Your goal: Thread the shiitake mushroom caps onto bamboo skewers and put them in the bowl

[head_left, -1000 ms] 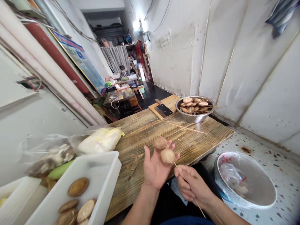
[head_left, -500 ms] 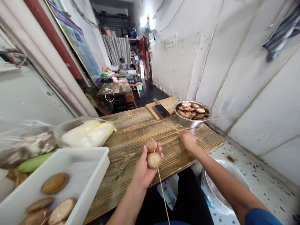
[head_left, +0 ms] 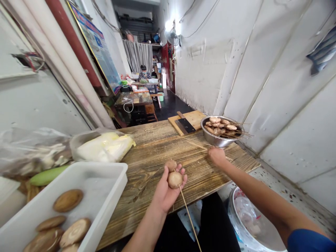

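Observation:
My left hand (head_left: 168, 194) is palm up above the table's near edge, its fingers curled round two brown mushrooms (head_left: 175, 179). A bamboo skewer (head_left: 189, 217) runs through both mushrooms, and its long bare end slants down toward my lap. Farther right, my right hand (head_left: 216, 156) rests low over the wooden tabletop, just in front of the metal bowl (head_left: 219, 140). Its fingers are closed at some thin loose bamboo skewers (head_left: 195, 142) lying there; the fingertips are partly hidden. Several skewered mushrooms (head_left: 220, 126) fill the bowl, with skewer ends sticking out to the right.
A white tray (head_left: 115, 182) with several mushrooms stands at the left. Behind it are a bagged pale cabbage (head_left: 105, 147) and a green vegetable (head_left: 48, 175). A cleaver (head_left: 186, 125) lies on a cutting board (head_left: 195, 119). On the floor at right is a lined bucket (head_left: 232, 210).
The camera has turned slightly left, so the scene sits farther right in view. My left hand still holds the skewered mushrooms, and my right hand stays at the loose skewers.

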`<state>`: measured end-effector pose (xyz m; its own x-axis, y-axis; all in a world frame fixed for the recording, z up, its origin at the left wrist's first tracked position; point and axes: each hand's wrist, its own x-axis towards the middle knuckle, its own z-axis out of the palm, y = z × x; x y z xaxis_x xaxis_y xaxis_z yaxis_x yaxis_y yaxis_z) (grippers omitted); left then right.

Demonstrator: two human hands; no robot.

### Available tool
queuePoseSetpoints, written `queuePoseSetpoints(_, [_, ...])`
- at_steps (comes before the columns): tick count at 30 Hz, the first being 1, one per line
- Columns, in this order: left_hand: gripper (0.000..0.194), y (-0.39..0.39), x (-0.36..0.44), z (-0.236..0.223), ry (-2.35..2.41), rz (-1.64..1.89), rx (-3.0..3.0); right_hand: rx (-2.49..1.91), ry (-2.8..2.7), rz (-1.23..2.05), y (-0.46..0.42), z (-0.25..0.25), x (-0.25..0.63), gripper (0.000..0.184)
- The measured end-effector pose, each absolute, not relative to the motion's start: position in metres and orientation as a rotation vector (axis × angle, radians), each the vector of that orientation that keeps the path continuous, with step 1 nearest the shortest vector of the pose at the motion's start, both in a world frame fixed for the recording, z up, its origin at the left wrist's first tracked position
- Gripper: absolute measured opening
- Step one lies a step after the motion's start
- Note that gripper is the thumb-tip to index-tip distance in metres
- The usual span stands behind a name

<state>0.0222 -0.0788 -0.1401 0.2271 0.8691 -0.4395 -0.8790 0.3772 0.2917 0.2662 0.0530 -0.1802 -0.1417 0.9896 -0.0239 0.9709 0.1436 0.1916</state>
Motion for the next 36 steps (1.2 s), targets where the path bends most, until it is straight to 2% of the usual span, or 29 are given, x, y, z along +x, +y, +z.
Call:
queuePoseSetpoints(4, [0.032, -0.078, 0.020, -0.142, 0.564, 1.240, 0.011, 2.004, 2.375, 0.219, 0.044, -0.175, 0.262, 0.027])
queuePoseSetpoints(11, [0.036, -0.076, 0.016, -0.140, 0.535, 1.258, 0.003, 1.918, 2.687, 0.031, 0.008, -0.174, 0.242, 0.020])
queuePoseSetpoints(21, [0.038, -0.076, 0.009, -0.140, 0.486, 1.360, 0.038, 1.932, 2.698, -0.066, -0.029, -0.185, 0.239, 0.016])
queuePoseSetpoints(26, [0.037, -0.073, 0.006, -0.135, 0.492, 1.420, 0.080, 1.933, 2.848, -0.175, -0.070, -0.154, 0.224, 0.025])
queuePoseSetpoints(28, [0.038, -0.072, 0.005, -0.132, 0.500, 1.466, 0.112, 1.882, 2.954, -0.297, -0.104, -0.139, 0.215, 0.030])
queuePoseSetpoints(30, [0.040, -0.070, 0.004, -0.130, 0.508, 1.497, 0.131, 1.795, 3.189, -0.505, -0.141, -0.130, 0.206, 0.025])
queuePoseSetpoints(32, [0.040, -0.070, 0.004, -0.128, 0.508, 1.504, 0.125, 1.666, 3.397, -0.466, -0.170, -0.130, 0.197, 0.022])
queuePoseSetpoints(36, [0.039, -0.071, 0.006, -0.121, 0.493, 1.478, 0.110, 1.415, 3.563, -0.169, -0.193, -0.143, 0.186, 0.039])
